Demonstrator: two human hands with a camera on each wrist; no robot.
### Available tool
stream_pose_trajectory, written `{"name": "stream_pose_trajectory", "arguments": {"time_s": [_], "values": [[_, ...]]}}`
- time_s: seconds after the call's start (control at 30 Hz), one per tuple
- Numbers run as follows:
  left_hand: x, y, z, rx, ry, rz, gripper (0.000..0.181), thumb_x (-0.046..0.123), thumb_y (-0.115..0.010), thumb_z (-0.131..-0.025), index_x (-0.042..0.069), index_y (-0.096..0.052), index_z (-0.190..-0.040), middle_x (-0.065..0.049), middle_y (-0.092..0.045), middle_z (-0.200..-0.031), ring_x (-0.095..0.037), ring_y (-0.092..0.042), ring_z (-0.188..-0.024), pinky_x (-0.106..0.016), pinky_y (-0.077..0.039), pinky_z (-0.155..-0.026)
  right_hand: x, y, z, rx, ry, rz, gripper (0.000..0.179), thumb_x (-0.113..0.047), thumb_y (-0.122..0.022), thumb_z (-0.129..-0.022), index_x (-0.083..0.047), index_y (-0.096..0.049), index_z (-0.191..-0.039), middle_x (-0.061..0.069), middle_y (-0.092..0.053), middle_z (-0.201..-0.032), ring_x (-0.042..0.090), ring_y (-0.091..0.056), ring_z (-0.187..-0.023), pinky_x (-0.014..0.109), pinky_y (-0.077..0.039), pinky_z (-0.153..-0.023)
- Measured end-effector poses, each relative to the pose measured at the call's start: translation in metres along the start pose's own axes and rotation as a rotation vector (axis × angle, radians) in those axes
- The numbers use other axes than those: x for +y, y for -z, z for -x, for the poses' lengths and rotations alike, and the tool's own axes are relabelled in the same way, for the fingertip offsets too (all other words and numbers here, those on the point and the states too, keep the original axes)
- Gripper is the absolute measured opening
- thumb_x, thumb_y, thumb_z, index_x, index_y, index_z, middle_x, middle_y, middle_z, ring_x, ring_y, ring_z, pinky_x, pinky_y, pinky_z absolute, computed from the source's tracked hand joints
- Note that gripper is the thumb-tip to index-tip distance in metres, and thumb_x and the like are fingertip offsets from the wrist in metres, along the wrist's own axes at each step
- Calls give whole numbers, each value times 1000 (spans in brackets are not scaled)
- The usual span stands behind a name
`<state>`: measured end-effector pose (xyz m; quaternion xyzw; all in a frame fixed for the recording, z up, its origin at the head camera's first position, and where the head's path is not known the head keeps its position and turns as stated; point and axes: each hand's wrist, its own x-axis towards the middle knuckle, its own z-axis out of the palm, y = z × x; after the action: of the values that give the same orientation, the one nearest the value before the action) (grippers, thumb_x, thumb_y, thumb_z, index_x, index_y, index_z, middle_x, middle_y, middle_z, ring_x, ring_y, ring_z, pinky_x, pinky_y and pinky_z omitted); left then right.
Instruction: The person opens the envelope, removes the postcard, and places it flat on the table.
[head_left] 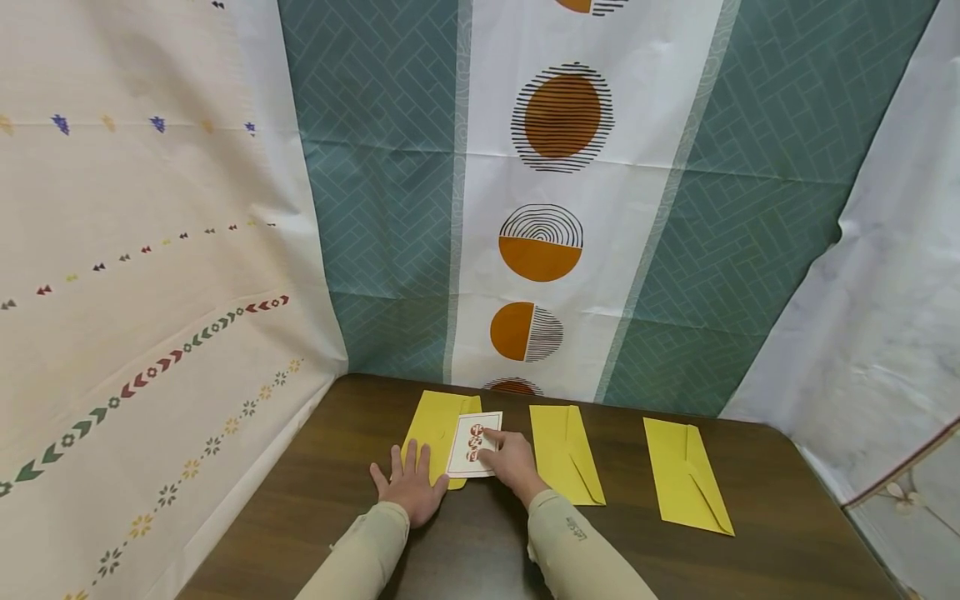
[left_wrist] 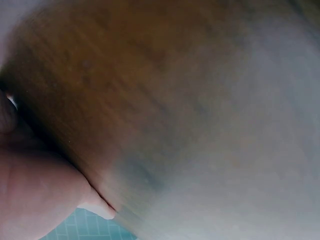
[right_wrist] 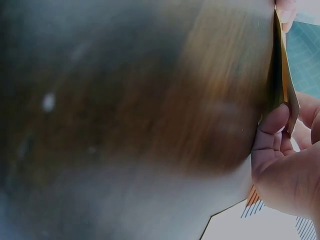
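A white card [head_left: 462,450] with a thin border and red round prints lies tilted over the right part of the leftmost yellow envelope [head_left: 431,417]. My right hand [head_left: 513,460] pinches the card at its right side; in the right wrist view the thumb and fingers [right_wrist: 275,120] close on the card's edge [right_wrist: 292,82], seen almost edge-on. With fingers spread, my left hand [head_left: 411,487] rests at the envelope's lower left, its thumb by the card's bottom left corner. The left wrist view shows only part of that hand [left_wrist: 40,195] low against the tabletop.
To the right of the card a second yellow envelope [head_left: 562,450] lies flap side up, and a third [head_left: 686,471] lies farther right. The dark wooden table [head_left: 780,500] ends at hanging patterned cloths [head_left: 390,208] behind and at the left.
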<state>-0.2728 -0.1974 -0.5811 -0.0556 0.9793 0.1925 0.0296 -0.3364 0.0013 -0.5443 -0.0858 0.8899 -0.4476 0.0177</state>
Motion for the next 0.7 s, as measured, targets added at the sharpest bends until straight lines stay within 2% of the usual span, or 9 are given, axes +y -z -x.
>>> {"name": "stream_pose_trajectory", "arguments": {"time_s": [0.23, 0.5, 0.6, 0.7], "values": [[-2, -1, -2, 2, -8, 10, 79, 54, -47, -108, 5, -29, -168, -22, -15, -179, -52, -3, -165, -83, 7, -122, 3, 3, 1, -9, 7, -22, 50, -8, -76, -88, -6, -73, -138, 20, -68, -144, 25, -62, -110, 30, -52, -83], [-3, -4, -4, -5, -5, 10, 79, 53, -48, -108, 6, -29, -169, -21, -14, -179, -52, -2, -165, -83, 7, -122, 7, 5, 3, -8, -1, -51, 51, -5, -75, -88, -4, -72, -138, 21, -67, -145, 27, -61, -112, 31, -51, -83], [-3, -4, -3, 4, -8, 17, 78, 52, -49, -108, 5, -30, -168, -22, -15, -179, -53, -3, -165, -84, 6, -121, 6, 6, 4, -4, -5, -58, 51, -9, -76, -88, -6, -72, -139, 20, -67, -146, 28, -64, -120, 35, -55, -90], [-2, -4, -3, 5, -7, 19, 79, 52, -50, -107, 5, -31, -168, -22, -16, -179, -53, -3, -165, -84, 6, -121, 4, 7, 5, -7, 1, -83, 50, -16, -78, -92, -8, -71, -141, 20, -66, -148, 34, -63, -134, 47, -57, -104]]}}
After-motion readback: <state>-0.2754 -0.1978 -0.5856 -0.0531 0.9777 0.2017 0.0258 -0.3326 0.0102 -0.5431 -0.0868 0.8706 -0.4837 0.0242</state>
